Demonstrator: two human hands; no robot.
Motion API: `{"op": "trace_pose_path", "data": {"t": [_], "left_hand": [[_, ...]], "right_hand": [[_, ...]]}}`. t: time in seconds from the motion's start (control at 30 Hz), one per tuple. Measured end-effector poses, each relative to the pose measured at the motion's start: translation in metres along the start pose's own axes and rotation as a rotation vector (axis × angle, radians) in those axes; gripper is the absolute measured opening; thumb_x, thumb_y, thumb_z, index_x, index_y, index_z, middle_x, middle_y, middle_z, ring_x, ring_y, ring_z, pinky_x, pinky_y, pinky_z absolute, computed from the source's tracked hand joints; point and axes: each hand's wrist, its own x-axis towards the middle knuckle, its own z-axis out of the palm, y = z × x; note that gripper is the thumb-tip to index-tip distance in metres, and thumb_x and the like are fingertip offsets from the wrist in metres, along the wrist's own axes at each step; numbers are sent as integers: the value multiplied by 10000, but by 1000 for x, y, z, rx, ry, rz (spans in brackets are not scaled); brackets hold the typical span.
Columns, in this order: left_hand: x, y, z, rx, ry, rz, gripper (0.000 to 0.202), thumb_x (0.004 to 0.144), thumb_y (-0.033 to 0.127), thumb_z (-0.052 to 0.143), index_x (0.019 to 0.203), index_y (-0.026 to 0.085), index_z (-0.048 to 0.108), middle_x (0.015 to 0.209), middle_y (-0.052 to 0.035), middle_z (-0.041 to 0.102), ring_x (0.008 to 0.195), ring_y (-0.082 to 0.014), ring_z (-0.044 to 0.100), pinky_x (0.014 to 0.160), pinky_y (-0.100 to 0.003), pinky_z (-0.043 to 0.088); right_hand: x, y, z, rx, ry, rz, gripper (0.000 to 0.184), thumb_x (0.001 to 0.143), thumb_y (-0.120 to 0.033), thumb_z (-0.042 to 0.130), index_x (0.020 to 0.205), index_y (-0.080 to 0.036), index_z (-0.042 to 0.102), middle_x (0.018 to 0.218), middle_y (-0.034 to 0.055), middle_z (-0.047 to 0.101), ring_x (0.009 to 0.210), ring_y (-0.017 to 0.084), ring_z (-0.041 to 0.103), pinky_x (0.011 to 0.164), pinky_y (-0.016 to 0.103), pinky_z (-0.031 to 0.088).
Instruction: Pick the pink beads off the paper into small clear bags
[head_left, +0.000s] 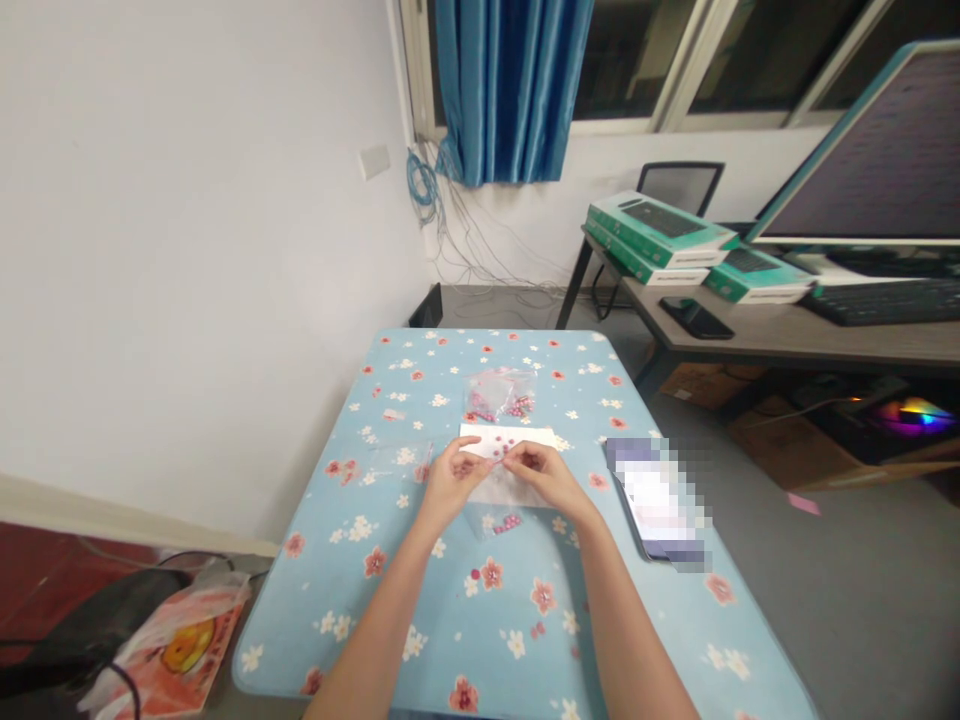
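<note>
Bare slender forearms [382, 630]; left hand [454, 482], right hand [544, 478] ungloved.

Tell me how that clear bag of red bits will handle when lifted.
The clear bag looks thin and creased, so it will probably flop. The small red pieces gather at its lower edge, so they may slide around; the load seems light.

You had a pale blue cloth [315, 590] on the table, patterned with coral-red flowers and small white blossoms. The paper sheet [476, 435] was white with pinkish-red dots, and the clear bag [499, 392] showed pinkish-red pieces inside. The curtain [502, 90] was glossy teal blue, and the boxes [658, 230] were green and white.
</note>
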Motion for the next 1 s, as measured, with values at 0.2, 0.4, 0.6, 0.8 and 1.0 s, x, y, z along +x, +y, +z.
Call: {"op": "trace_pose_path", "data": {"t": [0.2,0.4,0.6,0.8,1.0], "left_hand": [[-2,0,-1,135,7,81,373,696,235,683,1046,186,563,734,3,646,729,-134,623,736,-252,460],[-3,2,-1,137,3,80,358,686,231,685,1014,194,545,706,9,652,705,-135,627,725,-249,455],[-3,-1,-1,132,38,62,291,662,265,711,843,199,492,693,2,675,690,-145,641,705,-249,459],[-5,-1,0,153,9,88,308,697,249,681,955,202,518,718,5,667,715,-140,640,738,-259,476],[-8,2,5,160,-33,90,263,721,221,650,957,204,536,738,2,671,739,-141,645,767,-269,496]], "right_hand": [[-4,-5,0,-73,-76,-45,234,854,-407,531,761,-193,518,728,-20,462,625,112,400,577,246,318],[-6,-6,0,-187,-77,-82,199,868,-373,524,763,-203,517,759,-16,448,653,120,399,602,254,324],[-5,-10,1,-233,-53,-117,199,868,-361,527,755,-198,526,780,-3,457,678,127,427,617,256,341],[-7,-15,0,-244,-69,-116,188,852,-361,548,759,-199,547,762,-12,450,661,122,426,608,252,340],[-7,-15,6,-244,-81,-128,200,873,-355,504,757,-195,530,758,-10,454,657,122,429,605,249,344]]}}
